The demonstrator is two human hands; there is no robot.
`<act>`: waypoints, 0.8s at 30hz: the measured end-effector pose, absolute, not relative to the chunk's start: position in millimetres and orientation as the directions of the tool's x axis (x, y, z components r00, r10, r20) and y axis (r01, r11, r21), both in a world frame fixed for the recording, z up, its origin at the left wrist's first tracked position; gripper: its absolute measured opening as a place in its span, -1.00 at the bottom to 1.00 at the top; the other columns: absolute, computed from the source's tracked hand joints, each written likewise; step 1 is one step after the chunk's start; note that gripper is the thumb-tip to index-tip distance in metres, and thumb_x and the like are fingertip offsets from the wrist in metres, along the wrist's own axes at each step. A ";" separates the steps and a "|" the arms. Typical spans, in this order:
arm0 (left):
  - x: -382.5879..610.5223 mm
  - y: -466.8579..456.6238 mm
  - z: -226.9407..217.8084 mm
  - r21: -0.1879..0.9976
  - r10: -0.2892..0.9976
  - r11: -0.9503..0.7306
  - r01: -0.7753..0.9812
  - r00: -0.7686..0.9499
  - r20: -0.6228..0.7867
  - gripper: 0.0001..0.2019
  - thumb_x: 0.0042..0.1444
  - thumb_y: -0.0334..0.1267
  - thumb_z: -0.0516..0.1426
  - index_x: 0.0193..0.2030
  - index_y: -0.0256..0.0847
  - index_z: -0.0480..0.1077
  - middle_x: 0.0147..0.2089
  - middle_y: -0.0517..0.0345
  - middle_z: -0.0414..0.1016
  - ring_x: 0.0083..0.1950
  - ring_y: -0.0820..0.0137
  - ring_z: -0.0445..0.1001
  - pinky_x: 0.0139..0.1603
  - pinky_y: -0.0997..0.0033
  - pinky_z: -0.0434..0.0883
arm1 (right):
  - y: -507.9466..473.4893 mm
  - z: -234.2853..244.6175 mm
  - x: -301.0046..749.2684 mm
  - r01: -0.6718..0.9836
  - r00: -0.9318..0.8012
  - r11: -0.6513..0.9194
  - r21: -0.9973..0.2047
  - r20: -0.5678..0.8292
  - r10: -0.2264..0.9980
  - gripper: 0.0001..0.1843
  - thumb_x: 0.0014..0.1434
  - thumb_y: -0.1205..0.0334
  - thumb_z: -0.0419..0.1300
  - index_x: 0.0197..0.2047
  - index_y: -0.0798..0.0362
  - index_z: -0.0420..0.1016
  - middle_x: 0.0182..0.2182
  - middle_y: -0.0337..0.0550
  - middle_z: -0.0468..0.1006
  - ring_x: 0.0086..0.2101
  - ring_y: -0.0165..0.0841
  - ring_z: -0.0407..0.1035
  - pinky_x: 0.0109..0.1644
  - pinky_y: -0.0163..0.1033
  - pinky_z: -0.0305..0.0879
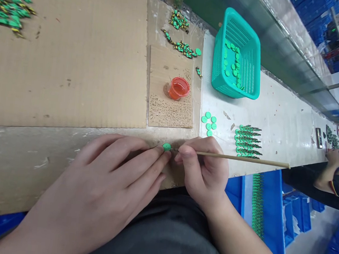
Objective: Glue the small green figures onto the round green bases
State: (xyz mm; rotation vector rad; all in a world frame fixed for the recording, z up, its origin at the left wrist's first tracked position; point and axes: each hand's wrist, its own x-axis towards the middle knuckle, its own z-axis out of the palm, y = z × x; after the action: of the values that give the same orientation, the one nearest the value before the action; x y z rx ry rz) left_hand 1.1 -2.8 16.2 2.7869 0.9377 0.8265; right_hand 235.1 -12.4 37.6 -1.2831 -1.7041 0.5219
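A small green disc (167,147) with holes, much like a button, lies at the table's near edge. The fingertips of my left hand (114,173) press together against it and hold it there. My right hand (203,165) pinches a thin wooden stick (244,159) near its left end, whose fine tip points at the disc; whether the tip touches it I cannot tell. Several loose green discs (208,126) lie just beyond my right hand. Farther right is a row of green discs with dark twisted tails (248,141).
An orange-red cup of liquid (179,89) stands on a speckled cardboard piece (170,113). Behind are small green-and-black pieces (185,49) and a turquoise basket (235,89) holding discs. More pieces pile at far left (9,6). A blue tray (273,215) sits below right; a co-worker's hands (337,159) show beyond.
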 end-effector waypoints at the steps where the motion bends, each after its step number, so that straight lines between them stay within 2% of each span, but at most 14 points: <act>1: 1.7 -2.6 15.7 0.248 0.585 -0.807 0.536 0.668 0.459 -0.63 0.65 -0.22 0.18 0.45 -0.23 0.62 0.26 -0.05 0.77 0.29 -0.06 0.62 0.30 -0.28 0.54 | -12.4 37.3 235.2 0.518 -0.040 0.370 -0.772 0.410 0.911 -0.78 0.69 0.21 0.33 -0.12 -0.10 0.53 -0.34 -0.33 0.63 -0.37 -0.39 0.59 -0.26 -0.23 0.56; 4: 1.8 -2.8 14.2 0.258 0.588 -0.805 0.534 0.666 0.458 -0.64 0.64 -0.22 0.20 0.44 -0.23 0.63 0.27 -0.04 0.76 0.30 -0.07 0.62 0.31 -0.28 0.54 | -12.0 37.0 235.7 0.525 -0.059 0.379 -0.762 0.411 0.910 -0.78 0.69 0.20 0.33 -0.11 -0.10 0.53 -0.34 -0.33 0.64 -0.38 -0.38 0.59 -0.26 -0.21 0.55; 9: -0.3 -4.3 13.6 0.286 0.611 -0.790 0.543 0.653 0.447 -0.65 0.63 -0.20 0.23 0.43 -0.05 0.65 0.30 0.03 0.76 0.31 -0.04 0.64 0.34 -0.26 0.57 | -9.2 44.1 236.1 0.574 -0.113 0.386 -0.722 0.398 0.911 -0.82 0.66 0.26 0.35 -0.09 -0.11 0.55 -0.30 -0.30 0.69 -0.34 -0.36 0.62 -0.22 -0.20 0.59; 12: 0.7 -4.2 14.8 0.269 0.602 -0.796 0.543 0.660 0.449 -0.67 0.64 -0.22 0.19 0.40 -0.11 0.65 0.28 0.03 0.76 0.27 -0.05 0.64 0.28 -0.27 0.57 | -7.0 52.4 236.2 0.581 -0.126 0.357 -0.731 0.352 0.927 -0.86 0.62 0.32 0.36 -0.04 -0.10 0.56 -0.22 -0.26 0.72 -0.24 -0.34 0.67 -0.15 -0.21 0.66; 15: 2.2 -3.5 16.5 0.253 0.592 -0.802 0.541 0.663 0.459 -0.67 0.66 -0.23 0.17 0.40 -0.21 0.63 0.27 0.01 0.77 0.26 -0.05 0.62 0.27 -0.29 0.54 | -6.9 57.2 237.5 0.573 -0.124 0.302 -0.762 0.283 0.951 -0.86 0.58 0.36 0.37 0.02 -0.10 0.55 -0.14 -0.22 0.73 -0.17 -0.32 0.70 -0.10 -0.20 0.70; 19: 2.4 -2.4 18.8 0.247 0.592 -0.802 0.544 0.667 0.453 -0.66 0.64 -0.26 0.20 0.43 -0.19 0.61 0.22 0.02 0.78 0.27 -0.05 0.64 0.27 -0.26 0.55 | -11.1 53.3 240.2 0.478 -0.054 0.191 -0.857 0.188 0.981 -0.85 0.60 0.34 0.36 0.07 -0.11 0.53 -0.12 -0.24 0.66 -0.22 -0.37 0.65 -0.14 -0.22 0.70; 24: 2.0 -1.6 20.0 0.259 0.594 -0.801 0.540 0.659 0.462 -0.66 0.61 -0.27 0.23 0.41 -0.22 0.62 0.17 -0.02 0.77 0.26 -0.05 0.65 0.28 -0.25 0.54 | -14.4 46.3 239.5 0.400 0.033 0.146 -0.905 0.174 0.984 -0.87 0.62 0.31 0.36 0.05 -0.11 0.50 -0.10 -0.20 0.64 -0.17 -0.33 0.64 -0.18 -0.23 0.74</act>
State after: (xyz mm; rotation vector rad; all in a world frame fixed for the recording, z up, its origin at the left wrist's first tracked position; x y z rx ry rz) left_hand 2.0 -1.6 20.0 2.7706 0.9501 0.8250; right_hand 239.5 -14.4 46.3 -1.3992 -1.5188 0.8147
